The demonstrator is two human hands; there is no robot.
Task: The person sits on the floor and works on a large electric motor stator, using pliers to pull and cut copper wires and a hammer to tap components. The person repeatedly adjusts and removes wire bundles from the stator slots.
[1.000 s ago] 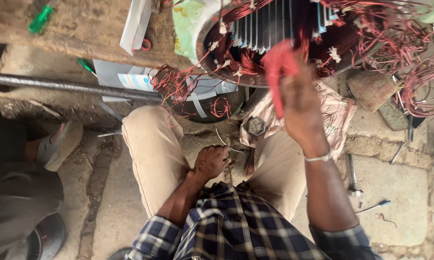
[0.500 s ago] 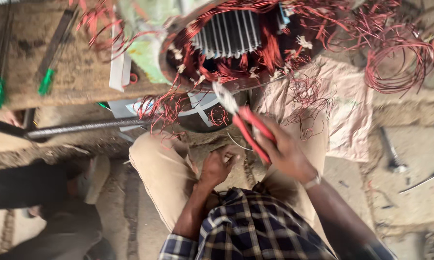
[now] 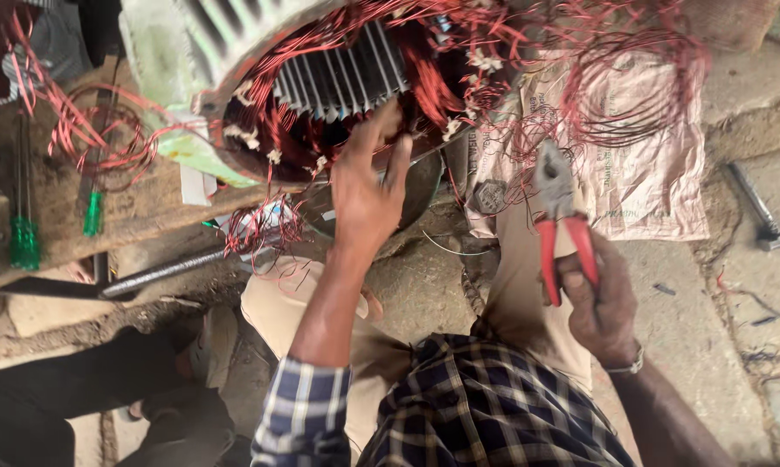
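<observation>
Left hand now up off the knee, fingers spread on red windings at the motor stator mouth. Right hand pulled back, grip closed round red-handled pliers, clear of the coil; cutting paused, hand-work on wires likely.

The rough concrete floor carries my work. A printed paper sack lies on it at one o'clock under loose red copper wire. At three o'clock lies a metal tool. At nine o'clock, a worn wooden plank holds two green-handled screwdrivers.
</observation>
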